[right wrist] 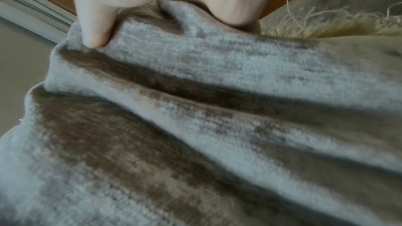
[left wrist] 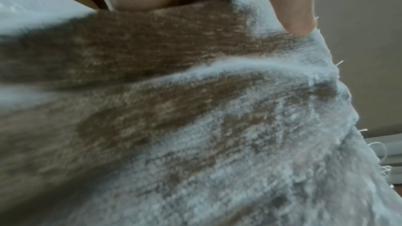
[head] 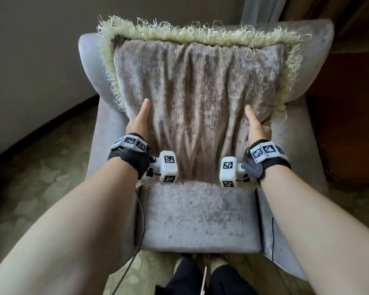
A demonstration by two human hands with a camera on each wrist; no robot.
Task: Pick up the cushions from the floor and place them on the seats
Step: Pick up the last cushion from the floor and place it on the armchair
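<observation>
No legible text, label, brand or number in any view. The only markings are black-and-white square fiducial codes on the wrist bands (head: 130,142) and white camera blocks (head: 169,168); not readable.

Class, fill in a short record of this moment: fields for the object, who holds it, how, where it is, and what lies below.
object: cushion, grey-brown velvety cover with a pale fringe
left hand: grips the cushion's left edge, thumb on the front
right hand: grips the right edge, thumb on the front
place: in front of the armchair back, over the seat
below: patterned carpet
</observation>
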